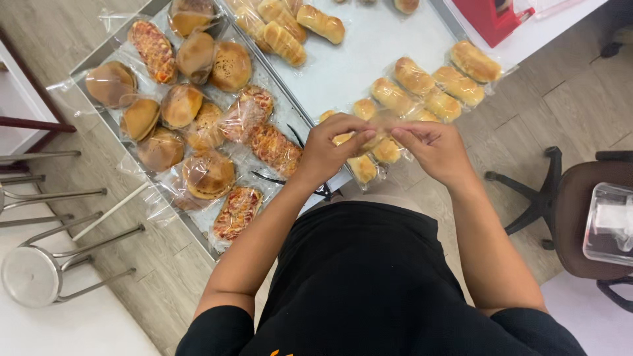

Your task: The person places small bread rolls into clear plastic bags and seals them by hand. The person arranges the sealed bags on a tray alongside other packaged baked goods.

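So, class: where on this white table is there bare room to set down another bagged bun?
Bare white table lies between the metal tray and the bagged long rolls. The tray is packed with bagged buns; both hands crowd the near edge.

Clear glossy plastic bags (379, 135), crinkled, around shiny-glazed bread rolls (413, 74). Metal tray (84, 60), dull grey, matt. Table (359, 62) top smooth, white, slight sheen. Stool (30, 273): polished metal seat and legs. Floor (580, 99): pale wood-grain planks, matt. Shirt (369, 283): black cloth, matt.

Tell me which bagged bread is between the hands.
The small golden rolls in a clear bag, pinched by the left hand and right hand; other packs lie untouched.
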